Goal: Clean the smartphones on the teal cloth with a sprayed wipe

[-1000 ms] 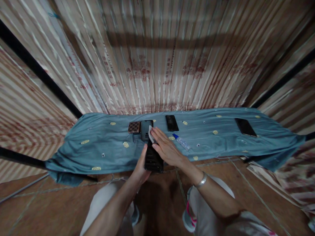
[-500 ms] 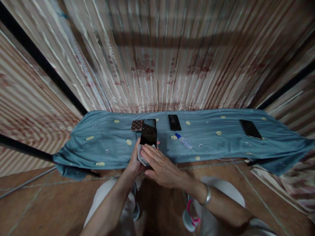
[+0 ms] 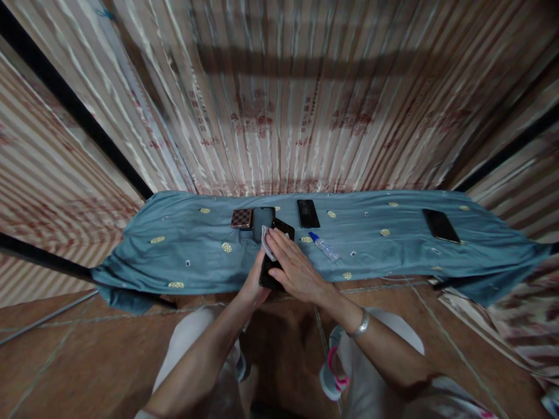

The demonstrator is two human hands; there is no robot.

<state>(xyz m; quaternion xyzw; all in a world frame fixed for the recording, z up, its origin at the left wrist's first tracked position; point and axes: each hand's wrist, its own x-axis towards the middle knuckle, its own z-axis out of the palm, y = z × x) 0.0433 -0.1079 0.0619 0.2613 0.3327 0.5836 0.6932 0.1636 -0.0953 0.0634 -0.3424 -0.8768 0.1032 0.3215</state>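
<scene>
My left hand (image 3: pixel 257 283) grips a black phone (image 3: pixel 269 276) from its left side, above the near edge of the covered table. A grey cloth (image 3: pixel 266 243) lies on the phone's screen, pressed there by my right hand (image 3: pixel 293 265), whose palm side faces down. Part of the phone is hidden under the cloth and that hand. Just behind them, a second dark phone (image 3: pixel 264 216) rests on the table beside a brown checkered case (image 3: pixel 241 219).
Blue patterned fabric (image 3: pixel 148 256) covers the table. A third phone (image 3: pixel 308 213) and a clear bottle with a blue cap (image 3: pixel 324 247) lie right of my hands. Farther right is another black phone (image 3: pixel 440 225). A striped curtain (image 3: pixel 271 116) hangs behind, with dark poles at both sides.
My right hand and the cloth have moved up along the phone, uncovering its near end. The held phone now tilts to the right at its far end.
</scene>
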